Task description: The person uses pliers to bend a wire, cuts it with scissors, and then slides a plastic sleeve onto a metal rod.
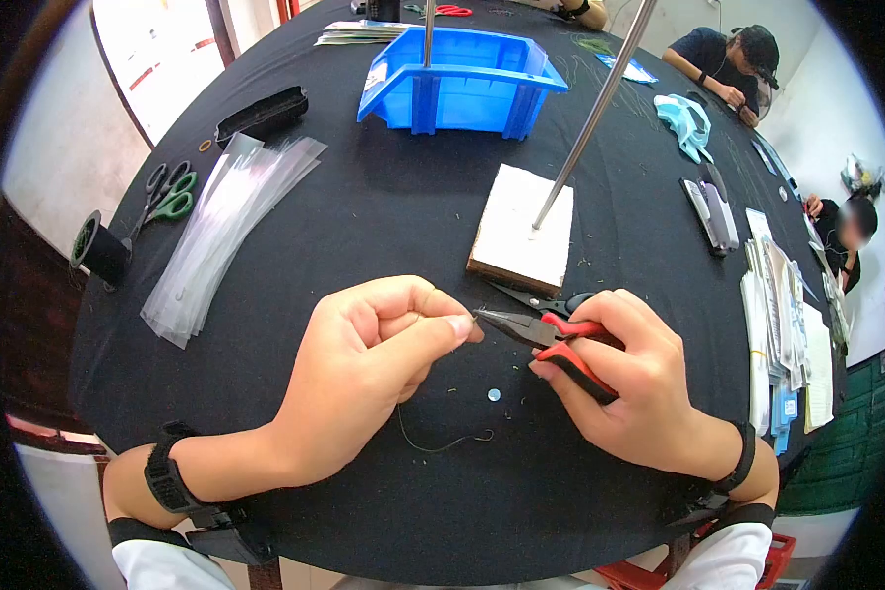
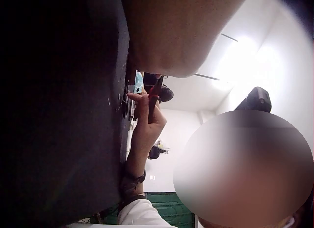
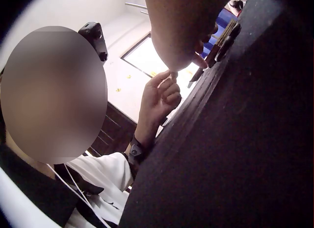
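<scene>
The left hand (image 1: 359, 369) pinches a thin dark strand between thumb and index finger, mid-table in the head view. Below it a fine line (image 1: 433, 449) curves over the black cloth. The right hand (image 1: 634, 379) grips red-and-black pliers (image 1: 521, 329), whose tips point left and meet the strand near the left fingertips. Whether the tips clamp it is too small to tell. In the left wrist view the right hand (image 2: 147, 122) holds the pliers (image 2: 155, 93); in the right wrist view the left hand (image 3: 161, 100) has its fingers curled and thumb against them.
Behind the hands stand a white block (image 1: 521, 231) with a metal rod and a blue bin (image 1: 472, 84). Dark snips (image 1: 531, 298) lie by the block. Left are clear plastic strips (image 1: 226, 236), scissors (image 1: 172, 197) and a spool (image 1: 100, 251); right, a stapler (image 1: 710, 211) and packets (image 1: 772, 315).
</scene>
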`<state>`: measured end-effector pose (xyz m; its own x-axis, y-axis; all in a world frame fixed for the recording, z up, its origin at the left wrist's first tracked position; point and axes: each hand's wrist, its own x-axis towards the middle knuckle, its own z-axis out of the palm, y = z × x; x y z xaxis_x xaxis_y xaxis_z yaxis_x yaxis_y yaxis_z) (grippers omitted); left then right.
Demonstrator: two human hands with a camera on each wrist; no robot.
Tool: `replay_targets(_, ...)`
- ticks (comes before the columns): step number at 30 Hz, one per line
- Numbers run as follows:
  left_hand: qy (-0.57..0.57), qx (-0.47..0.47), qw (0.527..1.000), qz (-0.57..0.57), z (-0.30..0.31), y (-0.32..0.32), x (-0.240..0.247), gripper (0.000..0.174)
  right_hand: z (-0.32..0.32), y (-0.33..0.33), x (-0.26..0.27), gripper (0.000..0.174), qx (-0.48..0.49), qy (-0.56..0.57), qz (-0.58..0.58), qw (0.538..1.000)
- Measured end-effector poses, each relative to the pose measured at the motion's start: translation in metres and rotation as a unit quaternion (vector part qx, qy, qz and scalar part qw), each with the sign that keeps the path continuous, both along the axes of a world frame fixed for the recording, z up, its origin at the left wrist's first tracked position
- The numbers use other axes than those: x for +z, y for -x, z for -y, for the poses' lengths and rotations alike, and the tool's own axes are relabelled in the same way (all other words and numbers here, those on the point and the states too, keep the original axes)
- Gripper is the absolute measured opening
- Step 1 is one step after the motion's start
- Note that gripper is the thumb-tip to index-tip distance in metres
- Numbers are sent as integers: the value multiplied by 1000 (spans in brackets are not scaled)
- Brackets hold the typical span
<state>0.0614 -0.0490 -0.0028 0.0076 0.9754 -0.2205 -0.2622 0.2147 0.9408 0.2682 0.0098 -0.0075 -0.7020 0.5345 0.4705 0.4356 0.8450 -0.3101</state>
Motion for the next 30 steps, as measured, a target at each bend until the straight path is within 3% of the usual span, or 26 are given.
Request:
replay_targets(4,-7,6,1000,-4,0,0,-3,11,1,-1,1,14,3,19,13,1000)
replay_targets(7,-23,11,1000,-18,0,0,-3,11,3,2,3,9,14,95,-18,995)
replay_targets(10,-55,18,997,-48,0,1,-3,11,7,-4,7,16,37,254,-28,966)
replay_targets(13,-75,20,995,-64,0,0,-2,11,7,-5,13,16,52,299,-27,952)
replay_targets(25,-88,-9,994,-68,6,-1,2,8,10,-3,13,17,84,290,-13,953)
replay_targets(30,-93,-28,990,-104,8,0,3,8,14,-1,8,15,105,323,-57,939)
